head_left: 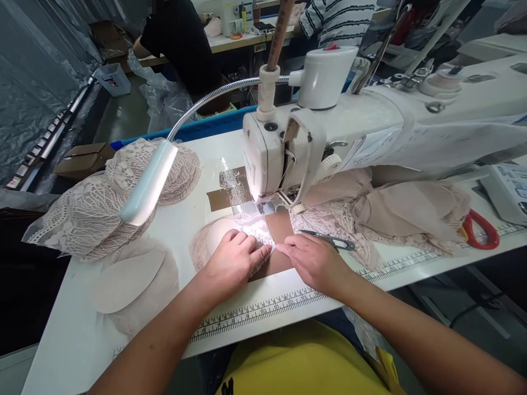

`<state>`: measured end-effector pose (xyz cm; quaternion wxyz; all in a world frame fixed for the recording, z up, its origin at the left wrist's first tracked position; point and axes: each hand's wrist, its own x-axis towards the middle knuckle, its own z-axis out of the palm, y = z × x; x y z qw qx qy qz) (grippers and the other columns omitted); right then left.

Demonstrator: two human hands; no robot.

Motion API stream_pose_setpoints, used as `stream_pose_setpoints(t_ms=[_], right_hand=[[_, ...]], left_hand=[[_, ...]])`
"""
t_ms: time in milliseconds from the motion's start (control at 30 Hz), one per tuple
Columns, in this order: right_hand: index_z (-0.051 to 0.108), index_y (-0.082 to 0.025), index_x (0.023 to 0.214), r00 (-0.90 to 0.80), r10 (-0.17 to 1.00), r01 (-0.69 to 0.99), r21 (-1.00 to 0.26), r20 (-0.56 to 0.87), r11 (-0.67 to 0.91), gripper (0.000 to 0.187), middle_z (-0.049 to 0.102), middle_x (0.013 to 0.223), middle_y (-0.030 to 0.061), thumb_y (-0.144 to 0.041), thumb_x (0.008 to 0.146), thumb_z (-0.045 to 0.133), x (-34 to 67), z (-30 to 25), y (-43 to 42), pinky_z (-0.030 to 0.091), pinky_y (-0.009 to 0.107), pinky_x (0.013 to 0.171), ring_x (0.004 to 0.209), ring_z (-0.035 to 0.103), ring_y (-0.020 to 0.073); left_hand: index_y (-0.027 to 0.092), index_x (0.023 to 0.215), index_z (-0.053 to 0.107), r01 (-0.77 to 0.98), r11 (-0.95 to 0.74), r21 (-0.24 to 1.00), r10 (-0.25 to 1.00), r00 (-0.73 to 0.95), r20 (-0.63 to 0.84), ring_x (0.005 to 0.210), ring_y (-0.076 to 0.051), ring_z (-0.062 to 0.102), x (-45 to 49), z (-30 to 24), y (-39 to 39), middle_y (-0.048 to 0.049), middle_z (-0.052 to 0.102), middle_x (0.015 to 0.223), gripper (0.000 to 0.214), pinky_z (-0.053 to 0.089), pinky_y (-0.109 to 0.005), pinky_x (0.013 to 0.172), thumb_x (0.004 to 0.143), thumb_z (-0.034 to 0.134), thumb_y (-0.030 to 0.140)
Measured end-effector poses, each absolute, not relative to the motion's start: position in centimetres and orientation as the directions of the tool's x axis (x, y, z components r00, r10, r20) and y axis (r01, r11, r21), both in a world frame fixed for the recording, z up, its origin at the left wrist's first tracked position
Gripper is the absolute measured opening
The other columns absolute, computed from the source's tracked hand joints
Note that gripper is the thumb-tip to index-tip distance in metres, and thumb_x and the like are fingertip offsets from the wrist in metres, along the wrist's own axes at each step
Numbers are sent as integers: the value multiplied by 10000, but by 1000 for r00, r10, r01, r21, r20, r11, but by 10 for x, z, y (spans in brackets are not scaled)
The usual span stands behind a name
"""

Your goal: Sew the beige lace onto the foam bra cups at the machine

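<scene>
While the left hand lies palm down over the lace-covered piece, its fingers bent and its thumb stretched toward the lace's near corner, the right hand meets it there with fingers folded and fingertips at the same edge; the contact is too small to tell whether either hand pinches the lace or only presses on it. The piece lies on the white tabletop, partly over a brown patch, its far edge close to the presser foot of the sewing machine. Uneven pressure from the two hands could skew or pucker the lace, since it looks thin and stretchy beside the smooth cup under it. Should the fingers slide farther toward the foot, the needle area would become a hazard. The thread snips lie just beyond the right hand, on lace fabric, so a careless sweep of that hand could catch their points in the openwork, or drag the fabric pile along with it.
</scene>
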<state>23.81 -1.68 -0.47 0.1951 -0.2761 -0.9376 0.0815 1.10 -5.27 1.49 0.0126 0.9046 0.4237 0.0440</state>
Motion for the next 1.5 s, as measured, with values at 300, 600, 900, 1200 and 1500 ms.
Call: stream_pose_setpoints(t_ms=[300,600,900,1200,1500], right_hand=[[629,-145,1068,-805,577,558,-154,140,816,344,538,828,57,-20,805,445,228,-1,-15,332,280,647,718,427,170],[622,-130,1111,-787,585,566,-147,198,811,400,537,827,60,7,782,441,229,-4,-18,321,279,646,725,412,176],[639,-136,1022,-763,616,595,-160,194,787,359,534,801,55,14,772,429,226,-1,-20,325,291,643,717,420,179],[613,-124,1124,-756,637,623,-137,147,770,390,564,835,68,-4,789,453,221,1,-16,350,284,655,733,478,175],[607,-148,1135,-742,671,662,-159,1,732,359,571,851,63,-49,833,440,217,9,-11,325,290,616,728,500,180]], left_hand=[[144,1243,544,712,-687,144,727,671,149,1004,-253,521,9,11,-46,-128,523,1303,368,468,-390,822,893,432,152],[61,1286,529,803,-586,108,811,582,64,892,-270,546,15,15,-45,-163,485,1382,548,491,-413,734,744,469,108],[10,1273,539,829,-546,122,837,541,74,911,-296,546,21,17,-45,-192,503,1359,562,505,-429,712,728,462,122],[95,1296,532,828,-538,158,843,533,76,937,-277,524,13,16,-32,-129,485,1391,592,494,-439,785,705,483,104],[39,1302,515,790,-584,188,809,586,55,953,-264,509,5,20,-25,-156,483,1389,591,492,-423,846,714,472,88]])
